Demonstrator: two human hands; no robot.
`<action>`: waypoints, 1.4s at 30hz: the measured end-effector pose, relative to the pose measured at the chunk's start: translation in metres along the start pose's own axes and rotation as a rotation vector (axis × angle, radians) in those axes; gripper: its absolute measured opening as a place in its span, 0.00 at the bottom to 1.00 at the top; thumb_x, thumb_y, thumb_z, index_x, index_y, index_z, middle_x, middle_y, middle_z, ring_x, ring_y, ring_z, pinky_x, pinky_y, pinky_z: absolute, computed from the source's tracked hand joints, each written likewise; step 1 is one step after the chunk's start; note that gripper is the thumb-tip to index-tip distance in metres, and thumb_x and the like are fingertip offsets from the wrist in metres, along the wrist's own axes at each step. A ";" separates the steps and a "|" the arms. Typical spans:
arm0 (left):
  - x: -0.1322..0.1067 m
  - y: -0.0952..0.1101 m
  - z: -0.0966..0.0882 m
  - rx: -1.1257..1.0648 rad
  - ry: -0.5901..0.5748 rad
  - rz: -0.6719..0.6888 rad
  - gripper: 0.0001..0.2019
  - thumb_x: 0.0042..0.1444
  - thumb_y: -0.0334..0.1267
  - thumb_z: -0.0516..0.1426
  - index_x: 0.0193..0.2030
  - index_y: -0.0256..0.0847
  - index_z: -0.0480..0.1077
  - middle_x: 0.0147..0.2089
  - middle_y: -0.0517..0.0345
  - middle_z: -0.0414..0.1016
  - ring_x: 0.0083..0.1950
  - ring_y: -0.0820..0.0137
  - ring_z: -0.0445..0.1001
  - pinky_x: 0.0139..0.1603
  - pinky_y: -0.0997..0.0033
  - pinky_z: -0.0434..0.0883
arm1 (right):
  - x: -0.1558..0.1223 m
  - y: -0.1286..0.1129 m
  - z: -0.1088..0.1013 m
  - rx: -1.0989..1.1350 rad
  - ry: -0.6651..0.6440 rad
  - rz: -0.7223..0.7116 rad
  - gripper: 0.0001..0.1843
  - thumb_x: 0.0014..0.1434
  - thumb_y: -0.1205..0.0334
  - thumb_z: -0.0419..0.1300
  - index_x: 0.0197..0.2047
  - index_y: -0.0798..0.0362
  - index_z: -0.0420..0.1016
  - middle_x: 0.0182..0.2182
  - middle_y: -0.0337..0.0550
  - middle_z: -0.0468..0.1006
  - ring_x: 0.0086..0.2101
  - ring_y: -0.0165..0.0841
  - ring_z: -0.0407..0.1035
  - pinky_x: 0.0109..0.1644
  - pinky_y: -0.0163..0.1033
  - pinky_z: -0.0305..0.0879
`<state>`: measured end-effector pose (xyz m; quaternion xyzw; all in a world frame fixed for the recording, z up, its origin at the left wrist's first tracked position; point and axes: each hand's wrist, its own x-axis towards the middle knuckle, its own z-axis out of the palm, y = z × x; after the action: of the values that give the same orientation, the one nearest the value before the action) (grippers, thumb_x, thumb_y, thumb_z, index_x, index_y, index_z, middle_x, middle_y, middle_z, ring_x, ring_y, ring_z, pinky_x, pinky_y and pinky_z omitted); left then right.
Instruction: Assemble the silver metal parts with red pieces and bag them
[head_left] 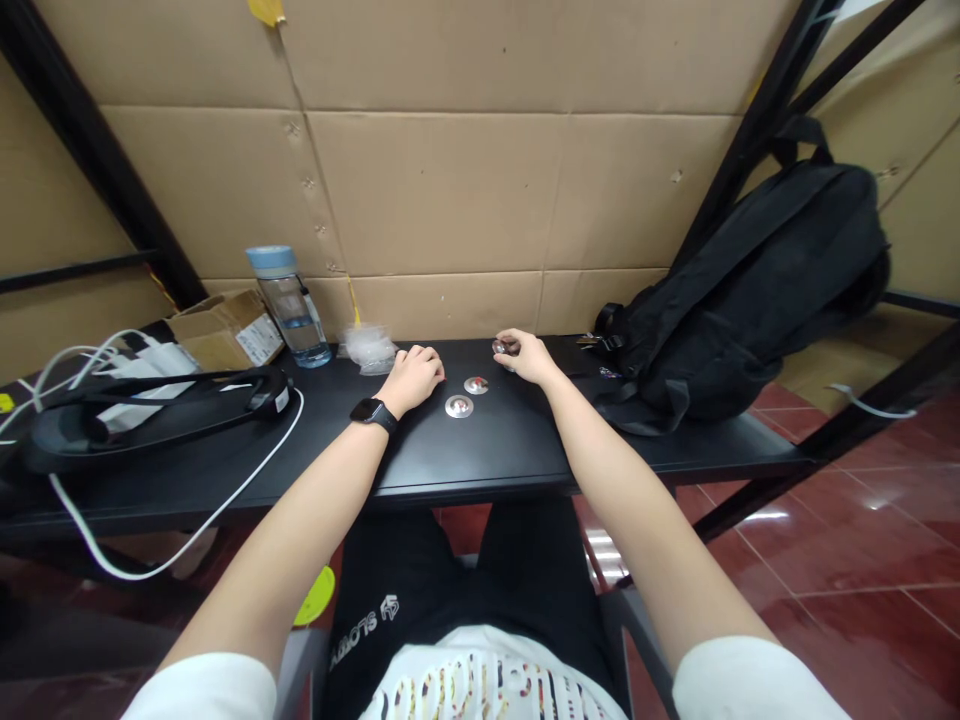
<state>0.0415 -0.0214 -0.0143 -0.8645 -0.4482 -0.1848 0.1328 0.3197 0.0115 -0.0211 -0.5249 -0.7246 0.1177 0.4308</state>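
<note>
My right hand (pixel 525 357) pinches a shiny, round, silvery disc (pixel 504 347) between thumb and fingers, just above or on the black table; its lower part is partly hidden by the hand. Two similar flat silvery discs with reddish reflections lie on the tabletop between my hands: a nearer disc (pixel 459 406) and a farther disc (pixel 476 385). To the left of them my left hand (pixel 414 378) rests on the table, palm down, its fingers loosely bent and holding nothing that I can see. A black watch (pixel 373 411) is on that wrist.
Beside my left hand lies a clear plastic bag (pixel 369 350). Farther left are a water bottle (pixel 292 310), a cardboard box (pixel 225 330), white cables and a black looped device (pixel 157 415). A black backpack (pixel 750 290) leans at the right. Cardboard (pixel 442 190) walls the back.
</note>
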 end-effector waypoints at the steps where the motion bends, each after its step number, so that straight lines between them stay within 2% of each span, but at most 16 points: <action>1: 0.000 0.001 -0.001 -0.016 0.023 -0.020 0.09 0.69 0.37 0.54 0.40 0.43 0.75 0.50 0.50 0.78 0.55 0.56 0.68 0.50 0.55 0.59 | 0.000 -0.001 0.003 0.043 -0.002 -0.025 0.22 0.51 0.66 0.71 0.51 0.52 0.79 0.50 0.48 0.83 0.42 0.35 0.78 0.52 0.43 0.73; 4: -0.001 0.001 -0.005 -0.091 0.080 -0.079 0.10 0.72 0.38 0.49 0.45 0.44 0.72 0.46 0.52 0.80 0.52 0.59 0.71 0.49 0.56 0.58 | -0.001 -0.004 0.010 0.115 -0.026 -0.076 0.24 0.51 0.66 0.71 0.53 0.52 0.78 0.51 0.49 0.82 0.41 0.34 0.77 0.52 0.43 0.73; 8: -0.002 -0.001 -0.009 -0.136 0.105 -0.107 0.08 0.70 0.37 0.52 0.43 0.45 0.72 0.44 0.55 0.81 0.51 0.60 0.72 0.50 0.57 0.57 | -0.002 -0.005 0.012 0.043 -0.070 -0.092 0.25 0.51 0.68 0.71 0.53 0.51 0.78 0.51 0.47 0.82 0.45 0.35 0.77 0.55 0.43 0.72; 13: -0.003 -0.006 -0.005 -0.131 0.043 -0.102 0.06 0.65 0.34 0.56 0.40 0.45 0.74 0.40 0.55 0.81 0.52 0.58 0.72 0.53 0.55 0.57 | -0.003 -0.002 0.003 -0.243 -0.064 0.124 0.21 0.53 0.66 0.71 0.52 0.47 0.79 0.51 0.45 0.83 0.53 0.41 0.75 0.60 0.49 0.67; 18: -0.004 -0.010 -0.007 -0.160 0.041 -0.104 0.07 0.62 0.34 0.56 0.38 0.44 0.76 0.42 0.53 0.81 0.52 0.57 0.72 0.54 0.53 0.60 | -0.005 0.002 -0.004 -0.329 -0.134 0.231 0.17 0.56 0.61 0.70 0.50 0.46 0.80 0.51 0.44 0.83 0.54 0.42 0.75 0.59 0.49 0.67; 20: -0.006 -0.009 -0.014 -0.232 0.012 -0.056 0.09 0.59 0.32 0.56 0.41 0.45 0.78 0.46 0.54 0.81 0.52 0.58 0.73 0.54 0.56 0.63 | -0.004 0.002 -0.005 -0.359 -0.157 0.255 0.15 0.58 0.59 0.69 0.49 0.46 0.81 0.49 0.44 0.84 0.53 0.43 0.75 0.58 0.50 0.67; 22: -0.010 -0.005 -0.024 -0.360 -0.072 0.048 0.14 0.56 0.33 0.58 0.48 0.47 0.78 0.49 0.57 0.80 0.51 0.60 0.74 0.53 0.60 0.65 | -0.004 0.001 -0.006 -0.406 -0.159 0.273 0.14 0.59 0.58 0.68 0.49 0.46 0.82 0.49 0.46 0.83 0.54 0.46 0.74 0.58 0.53 0.66; 24: -0.012 0.001 -0.032 -0.470 -0.159 0.144 0.16 0.55 0.38 0.61 0.51 0.48 0.78 0.47 0.59 0.81 0.49 0.63 0.75 0.52 0.64 0.66 | -0.003 -0.001 -0.007 -0.419 -0.153 0.217 0.15 0.58 0.58 0.69 0.49 0.47 0.82 0.51 0.49 0.82 0.54 0.47 0.73 0.58 0.53 0.66; 26: -0.013 0.009 -0.037 -0.502 -0.209 0.191 0.15 0.56 0.46 0.63 0.50 0.50 0.79 0.43 0.61 0.81 0.47 0.64 0.76 0.51 0.65 0.65 | -0.003 -0.006 -0.007 -0.321 -0.213 0.067 0.18 0.56 0.59 0.70 0.51 0.50 0.83 0.51 0.50 0.82 0.49 0.43 0.74 0.55 0.47 0.68; 28: -0.012 0.016 -0.036 -0.467 -0.234 0.209 0.12 0.58 0.49 0.63 0.46 0.51 0.81 0.40 0.61 0.82 0.47 0.64 0.76 0.51 0.64 0.63 | -0.004 -0.012 -0.005 -0.142 -0.368 -0.084 0.21 0.55 0.58 0.70 0.53 0.52 0.82 0.45 0.48 0.84 0.40 0.35 0.75 0.47 0.39 0.69; 31: -0.008 0.023 -0.031 -0.375 -0.239 0.204 0.06 0.60 0.45 0.63 0.41 0.51 0.82 0.39 0.60 0.83 0.49 0.63 0.76 0.52 0.62 0.58 | -0.007 -0.024 0.001 -0.018 -0.556 -0.169 0.20 0.54 0.56 0.71 0.49 0.54 0.84 0.35 0.42 0.84 0.32 0.30 0.74 0.38 0.34 0.66; 33: -0.007 0.024 -0.028 -0.313 -0.214 0.180 0.05 0.61 0.40 0.62 0.39 0.49 0.82 0.41 0.58 0.83 0.51 0.62 0.75 0.53 0.60 0.56 | -0.009 -0.031 0.005 -0.070 -0.546 -0.183 0.13 0.54 0.59 0.71 0.43 0.53 0.86 0.32 0.41 0.84 0.31 0.31 0.74 0.37 0.33 0.65; 35: -0.007 0.024 -0.026 -0.274 -0.188 0.159 0.06 0.62 0.38 0.60 0.39 0.48 0.81 0.42 0.57 0.83 0.51 0.62 0.74 0.54 0.59 0.55 | -0.010 -0.036 0.010 -0.141 -0.481 -0.190 0.06 0.56 0.65 0.68 0.38 0.53 0.86 0.30 0.41 0.84 0.32 0.31 0.75 0.39 0.33 0.64; 38: -0.009 0.025 -0.025 -0.243 -0.162 0.128 0.06 0.63 0.39 0.58 0.40 0.46 0.78 0.42 0.56 0.82 0.50 0.60 0.75 0.54 0.58 0.56 | -0.012 -0.038 0.014 -0.171 -0.418 -0.188 0.06 0.55 0.70 0.65 0.33 0.53 0.84 0.28 0.40 0.84 0.31 0.30 0.76 0.39 0.33 0.65; 42: -0.008 0.026 -0.022 -0.254 -0.046 -0.041 0.08 0.64 0.39 0.55 0.40 0.45 0.76 0.42 0.55 0.83 0.49 0.59 0.76 0.55 0.56 0.59 | -0.013 -0.037 0.016 0.084 -0.415 -0.126 0.03 0.57 0.67 0.64 0.33 0.54 0.81 0.28 0.39 0.83 0.31 0.30 0.78 0.39 0.33 0.69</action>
<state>0.0546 -0.0507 0.0007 -0.8690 -0.4417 -0.2229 0.0080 0.2843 -0.0113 -0.0141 -0.4246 -0.8236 0.2263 0.3002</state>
